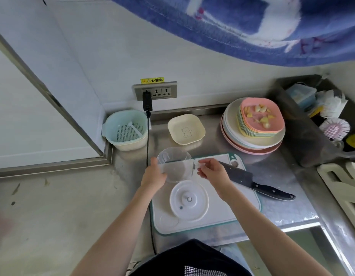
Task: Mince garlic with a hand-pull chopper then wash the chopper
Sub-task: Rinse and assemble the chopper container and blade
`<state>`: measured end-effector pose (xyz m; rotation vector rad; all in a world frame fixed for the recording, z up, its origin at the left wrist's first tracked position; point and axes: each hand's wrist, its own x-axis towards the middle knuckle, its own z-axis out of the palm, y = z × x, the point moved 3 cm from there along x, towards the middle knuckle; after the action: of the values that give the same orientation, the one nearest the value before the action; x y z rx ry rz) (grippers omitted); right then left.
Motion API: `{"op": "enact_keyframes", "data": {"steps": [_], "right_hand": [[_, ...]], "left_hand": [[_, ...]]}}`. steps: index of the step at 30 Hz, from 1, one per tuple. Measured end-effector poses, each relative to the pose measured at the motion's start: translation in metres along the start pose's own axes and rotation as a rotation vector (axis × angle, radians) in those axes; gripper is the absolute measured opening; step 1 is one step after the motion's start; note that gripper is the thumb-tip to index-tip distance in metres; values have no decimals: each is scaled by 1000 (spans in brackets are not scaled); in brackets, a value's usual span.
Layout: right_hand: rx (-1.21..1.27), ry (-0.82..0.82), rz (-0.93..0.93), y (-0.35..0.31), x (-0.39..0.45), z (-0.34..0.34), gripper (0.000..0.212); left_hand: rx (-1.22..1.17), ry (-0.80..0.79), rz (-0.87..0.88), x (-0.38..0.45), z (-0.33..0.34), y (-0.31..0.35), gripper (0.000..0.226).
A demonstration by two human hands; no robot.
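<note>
- Left hand (152, 174) clasps the empty bowl (174, 164); right hand (210, 170) pinches its rim.
- Lid (189, 200) off, near.
- Garlic (260, 114) unminced, far right; washing remains.

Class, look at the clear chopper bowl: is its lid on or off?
Off. The white lid lies on the cutting board, apart from the chopper bowl held by the left hand.

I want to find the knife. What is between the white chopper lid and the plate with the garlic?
In the head view, the knife lies on the cutting board between the lid and the pink garlic plate.
</note>
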<state>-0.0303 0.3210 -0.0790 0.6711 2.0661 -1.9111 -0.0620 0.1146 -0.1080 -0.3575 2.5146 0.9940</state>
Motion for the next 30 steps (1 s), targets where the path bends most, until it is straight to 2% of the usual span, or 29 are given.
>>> {"op": "enact_keyframes", "data": {"steps": [3, 6, 8, 10, 15, 30], "right_hand": [[-400, 70, -239, -23, 7, 12, 11], [-665, -80, -419, -43, 10, 36, 14], [-869, -194, -471, -48, 10, 51, 17], [-966, -236, -481, -50, 10, 59, 22], [-919, -232, -520, -49, 11, 63, 27], [-853, -100, -612, -48, 3, 46, 20]], "left_hand": [[-264, -46, -103, 0, -3, 0, 37], [-486, -60, -187, -1, -6, 2, 39], [-616, -109, -205, -2, -4, 3, 44], [-740, -166, -198, -2, -1, 3, 56], [-810, -186, -96, -9, 0, 7, 70], [-832, -186, 34, -17, 4, 15, 61]]}}
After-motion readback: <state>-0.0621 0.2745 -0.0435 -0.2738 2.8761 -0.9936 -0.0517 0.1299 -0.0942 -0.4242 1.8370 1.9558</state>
